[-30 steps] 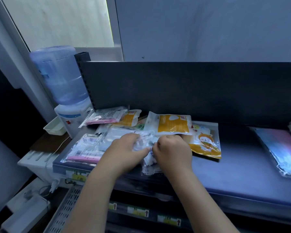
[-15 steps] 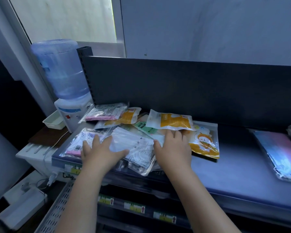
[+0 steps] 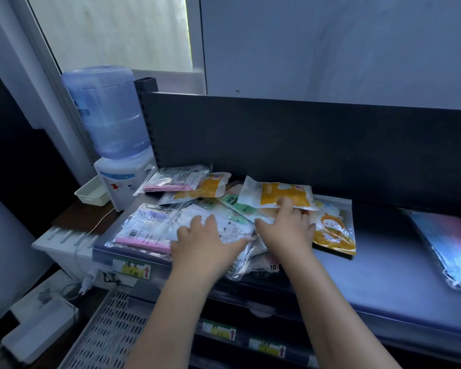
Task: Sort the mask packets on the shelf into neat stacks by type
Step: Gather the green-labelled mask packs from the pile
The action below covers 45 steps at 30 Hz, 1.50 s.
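A loose pile of mask packets covers the left part of the shelf (image 3: 383,275). My left hand (image 3: 205,243) lies flat with spread fingers on a clear packet of white masks (image 3: 232,227). To its left lies a clear packet with a pink strip (image 3: 141,230). My right hand (image 3: 285,227) rests on the pile, its fingers reaching under the front edge of a white and yellow packet (image 3: 277,195). A green FACE MASK packet (image 3: 234,203) lies between them. An orange cartoon packet (image 3: 333,230) sits to the right. Behind lie another pink-strip packet (image 3: 176,179) and a yellow one (image 3: 210,187).
A water dispenser (image 3: 112,145) stands left of the shelf with a small white tray (image 3: 91,195) beside it. A dark back panel (image 3: 304,139) rises behind the pile. A large shiny packet (image 3: 447,241) lies at the far right. Lower shelves with price labels sit below.
Both hands were bunched on a clear packet one second ago; they have since spread flat on the pile. My right hand has slid further back to the white and yellow packet.
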### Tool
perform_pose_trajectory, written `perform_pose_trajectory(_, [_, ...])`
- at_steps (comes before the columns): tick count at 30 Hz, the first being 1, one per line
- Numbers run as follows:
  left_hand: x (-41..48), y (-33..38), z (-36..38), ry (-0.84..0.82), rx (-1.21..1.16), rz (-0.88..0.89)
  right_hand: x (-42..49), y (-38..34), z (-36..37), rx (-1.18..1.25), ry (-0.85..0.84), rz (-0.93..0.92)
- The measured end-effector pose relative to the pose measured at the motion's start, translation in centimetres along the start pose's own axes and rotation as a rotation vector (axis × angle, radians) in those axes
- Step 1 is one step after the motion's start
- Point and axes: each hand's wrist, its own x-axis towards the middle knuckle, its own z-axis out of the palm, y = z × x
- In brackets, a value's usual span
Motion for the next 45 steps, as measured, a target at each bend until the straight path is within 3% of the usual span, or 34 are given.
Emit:
perform_pose_trajectory(2, [-0.3,1.1,1.0,-0.159,0.017,0.021,0.2,-0.2,-0.5,0.01,-0.029,-0.011])
perform_pose_trajectory(4, [-0.6,1.8,1.9,-0.209,0.004,0.035,0.2,-0.2,-0.8,-0.004,-0.032,-0.02])
perform_pose_trajectory(9, [-0.6,2.2,3.0,-0.174,0.046,0.108,0.0,0.2,-2.1,0.108,0.018,-0.015])
perform_pose_trajectory(16, [-0.9,1.1,1.8,-0.139,-0.123,0.243,-0.8,0.3,-2.7,0.087,-0.026,0.025])
perform_pose_trajectory(22, [-2.5,-1.1,-5.3,0.204,-0.516,0.307,-1.4,1.0,-4.4,0.507,0.024,0.081])
perform_pose_trajectory(25, [-2.8,-2.3,-7.9,0.506,-0.799,0.164,-1.3,0.9,-5.8,0.68,-0.047,0.108])
perform_pose_trajectory(29, [-1.9,-4.1,-9.1,0.689,-1.151,-0.054,-1.6,0.6,-6.9,0.833,-0.038,-0.001])
perform_pose_trajectory(34, [-1.4,-4.6,-8.1,0.542,-1.653,-0.042,-1.9,0.9,-7.9,1.143,-0.017,0.063])
perform_pose_trajectory(38, [-1.3,-3.6,-6.4,0.283,-1.752,0.096,-2.0,2.1,-8.7,1.27,0.092,0.139])
perform_pose_trajectory(45, [-1.2,1.3,-3.4,-0.062,-1.759,0.115,-3.0,5.3,-10.4,1.407,0.157,0.154])
